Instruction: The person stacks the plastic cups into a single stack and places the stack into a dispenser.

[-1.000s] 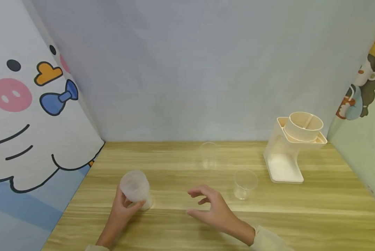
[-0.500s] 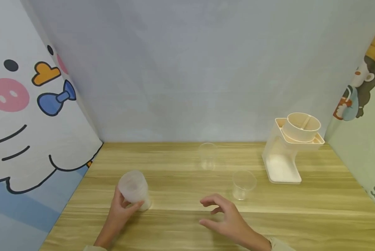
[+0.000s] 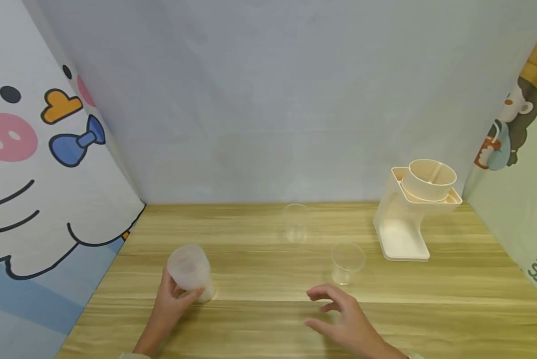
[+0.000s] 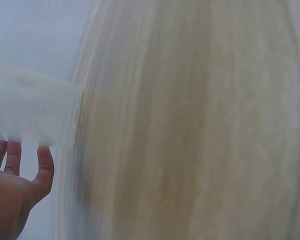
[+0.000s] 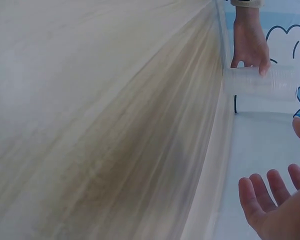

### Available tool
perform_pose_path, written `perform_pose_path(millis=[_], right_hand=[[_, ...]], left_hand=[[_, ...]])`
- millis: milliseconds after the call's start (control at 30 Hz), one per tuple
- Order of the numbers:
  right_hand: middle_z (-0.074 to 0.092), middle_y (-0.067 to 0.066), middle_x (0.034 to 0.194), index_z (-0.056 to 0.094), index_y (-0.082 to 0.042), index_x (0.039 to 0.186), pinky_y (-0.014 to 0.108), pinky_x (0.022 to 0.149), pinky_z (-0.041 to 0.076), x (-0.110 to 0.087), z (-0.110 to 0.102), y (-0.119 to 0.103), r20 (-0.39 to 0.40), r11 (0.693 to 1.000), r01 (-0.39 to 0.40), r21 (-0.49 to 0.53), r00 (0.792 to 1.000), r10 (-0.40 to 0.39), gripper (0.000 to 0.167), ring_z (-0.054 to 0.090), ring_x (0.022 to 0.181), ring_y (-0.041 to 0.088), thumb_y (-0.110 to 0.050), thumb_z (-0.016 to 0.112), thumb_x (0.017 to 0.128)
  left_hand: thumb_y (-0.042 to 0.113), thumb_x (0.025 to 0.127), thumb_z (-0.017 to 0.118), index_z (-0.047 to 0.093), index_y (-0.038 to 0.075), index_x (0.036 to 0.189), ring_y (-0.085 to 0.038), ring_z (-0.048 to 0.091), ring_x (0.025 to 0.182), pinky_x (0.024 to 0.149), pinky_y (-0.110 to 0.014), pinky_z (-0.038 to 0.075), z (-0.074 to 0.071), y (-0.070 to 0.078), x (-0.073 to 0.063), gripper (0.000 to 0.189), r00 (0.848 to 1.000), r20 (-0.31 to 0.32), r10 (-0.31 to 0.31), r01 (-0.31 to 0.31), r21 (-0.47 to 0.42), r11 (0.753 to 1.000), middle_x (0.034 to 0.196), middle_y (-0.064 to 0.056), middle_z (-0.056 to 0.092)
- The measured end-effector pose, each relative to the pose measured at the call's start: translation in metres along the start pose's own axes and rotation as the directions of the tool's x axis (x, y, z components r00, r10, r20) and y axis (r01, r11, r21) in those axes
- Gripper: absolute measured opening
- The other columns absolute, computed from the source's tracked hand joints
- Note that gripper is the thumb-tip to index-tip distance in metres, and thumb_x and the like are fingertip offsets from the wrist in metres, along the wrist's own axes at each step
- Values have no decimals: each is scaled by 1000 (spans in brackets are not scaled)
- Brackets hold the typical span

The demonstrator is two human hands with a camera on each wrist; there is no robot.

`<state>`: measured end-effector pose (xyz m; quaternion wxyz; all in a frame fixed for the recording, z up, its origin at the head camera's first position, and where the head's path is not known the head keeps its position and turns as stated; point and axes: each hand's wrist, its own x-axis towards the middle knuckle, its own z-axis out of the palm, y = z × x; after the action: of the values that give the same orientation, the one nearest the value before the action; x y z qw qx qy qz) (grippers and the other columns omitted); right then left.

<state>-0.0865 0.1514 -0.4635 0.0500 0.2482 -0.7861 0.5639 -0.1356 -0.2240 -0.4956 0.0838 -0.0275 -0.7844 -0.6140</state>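
Note:
A stack of translucent plastic cups (image 3: 189, 269) stands at the left of the table, and my left hand (image 3: 168, 301) grips it between thumb and fingers. In the left wrist view, fingers (image 4: 45, 165) wrap the side of the same stack. Over the table at the front right hovers my right hand (image 3: 345, 319), its fingers loosely bent and holding nothing. Nearest to it is a clear plastic cup (image 3: 347, 258), standing upright just beyond the fingertips. Another clear cup (image 3: 296, 224) is upright farther back, near the wall.
A cream-coloured dripper stand (image 3: 403, 232) with a round cup-like part (image 3: 429, 182) on top is at the back right of the wooden table (image 3: 241, 324). Behind runs a grey wall (image 3: 268, 124); printed cartoon panels (image 3: 17, 199) flank both sides.
My right hand has moved right and slightly toward me, away from the cup stack, with its fingers still loosely bent. The left hand keeps its grip on the stack.

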Motion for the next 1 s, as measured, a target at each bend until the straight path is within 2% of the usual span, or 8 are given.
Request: perform_pose_path(millis=[267, 533, 667, 833, 1000], right_hand=[[62, 11, 109, 58, -6, 114, 33, 74, 54, -12, -13, 8, -48, 999, -30, -26, 998, 29, 41, 59, 100, 18, -12, 77, 79], [62, 9, 107, 58, -9, 113, 31, 73, 54, -20, -23, 11, -107, 994, -74, -83, 992, 65, 42, 58, 99, 14, -14, 78, 77], [63, 9, 106, 59, -6, 110, 32, 72, 55, -22, -27, 15, -156, 989, -107, -100, 984, 91, 41, 58, 97, 14, -11, 79, 75], [63, 9, 105, 60, -2, 105, 29, 71, 54, -25, -32, 19, -256, 975, -189, -119, 954, 154, 38, 58, 95, 12, -8, 80, 73], [63, 8, 103, 60, -1, 103, 25, 71, 53, -24, -39, 22, -364, 954, -272, -122, 907, 212, 37, 58, 93, 12, -9, 81, 73]], left_hand=[[-4, 75, 75, 24, 11, 145, -7, 48, 113, 86, -18, 44, 1, 2, -1, 88, 1000, 4, -11, 11, 1, 1000, 129, -4, 42], [-5, 75, 76, 25, 13, 145, -8, 47, 114, 87, -18, 44, 1, 2, -1, 89, 1000, -4, -11, 11, -3, 1000, 129, -4, 42], [-4, 75, 76, 25, 14, 145, -8, 47, 114, 87, -18, 44, 0, 2, -1, 89, 1000, -4, -16, 16, -6, 1000, 129, -4, 42], [-3, 76, 75, 24, 15, 146, -8, 47, 115, 87, -17, 44, 0, 2, 0, 88, 1000, 2, -20, 20, -9, 1000, 130, -4, 41], [-2, 77, 75, 24, 16, 146, -8, 47, 115, 87, -17, 43, 0, 2, 0, 88, 1000, 11, -19, 19, -8, 1000, 131, -4, 41]])
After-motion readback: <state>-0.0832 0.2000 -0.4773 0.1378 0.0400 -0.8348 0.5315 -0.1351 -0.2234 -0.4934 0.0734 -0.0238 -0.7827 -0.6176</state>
